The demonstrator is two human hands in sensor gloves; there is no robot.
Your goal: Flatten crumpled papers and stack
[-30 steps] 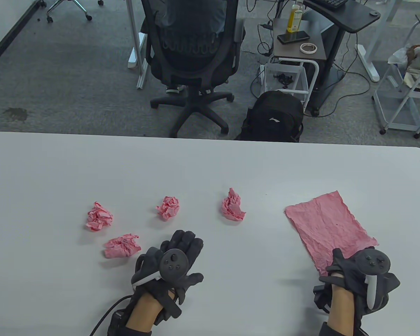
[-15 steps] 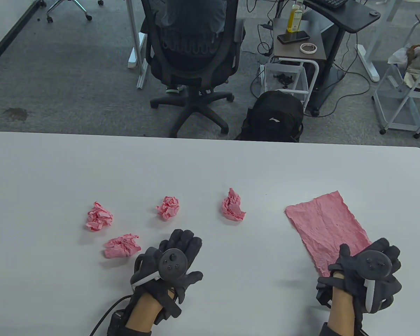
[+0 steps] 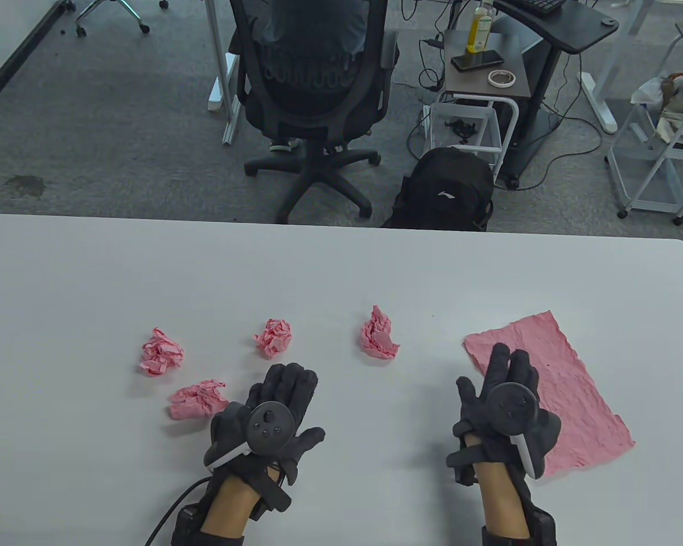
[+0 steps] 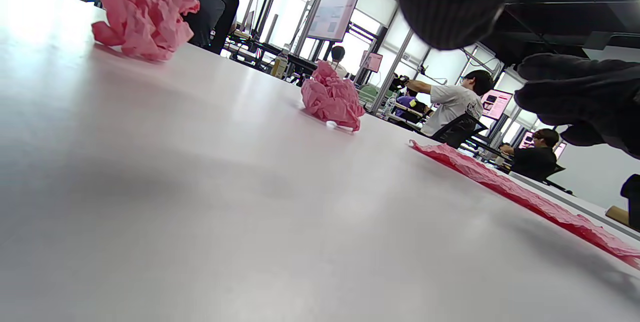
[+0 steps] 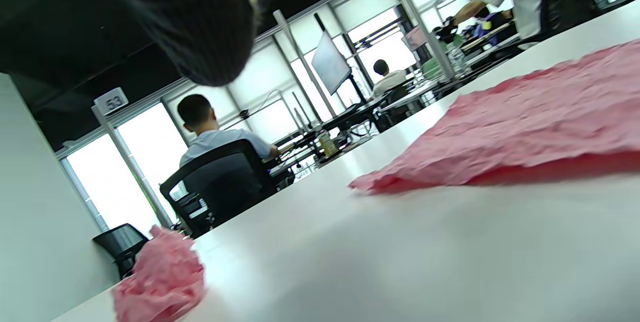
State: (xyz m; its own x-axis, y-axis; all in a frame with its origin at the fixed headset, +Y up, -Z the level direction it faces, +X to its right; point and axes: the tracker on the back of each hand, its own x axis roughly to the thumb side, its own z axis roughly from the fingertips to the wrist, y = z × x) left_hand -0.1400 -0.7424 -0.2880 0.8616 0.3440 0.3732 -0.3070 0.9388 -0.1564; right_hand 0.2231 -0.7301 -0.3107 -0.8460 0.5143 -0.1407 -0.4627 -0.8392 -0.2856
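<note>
Table view: a white table [image 3: 341, 273] carries one flattened pink paper sheet [image 3: 569, 375] on the right and four crumpled pink paper balls to its left.
Right hand: the black-gloved right hand [image 3: 503, 412] lies over the sheet's left edge, fingers straight and pointing away from the person, gripping nothing; whether the palm presses the paper cannot be told.
Left hand: the black-gloved left hand [image 3: 273, 418] sits flat above the table, fingers relaxed and extended, holding nothing.
Nearest ball: the lower-left crumpled ball [image 3: 198, 399] lies just beside the left hand's fingers, apart from them.
Other balls: the far-left ball [image 3: 160, 352], the middle ball [image 3: 274, 336] and the ball nearest the sheet [image 3: 379, 334] sit in a loose row, each well apart.
Right wrist view: the sheet's wrinkled edge [image 5: 500, 132] lies slightly raised off the tabletop.
Background: a black office chair [image 3: 313, 91] and a black backpack [image 3: 445, 190] stand beyond the table.
</note>
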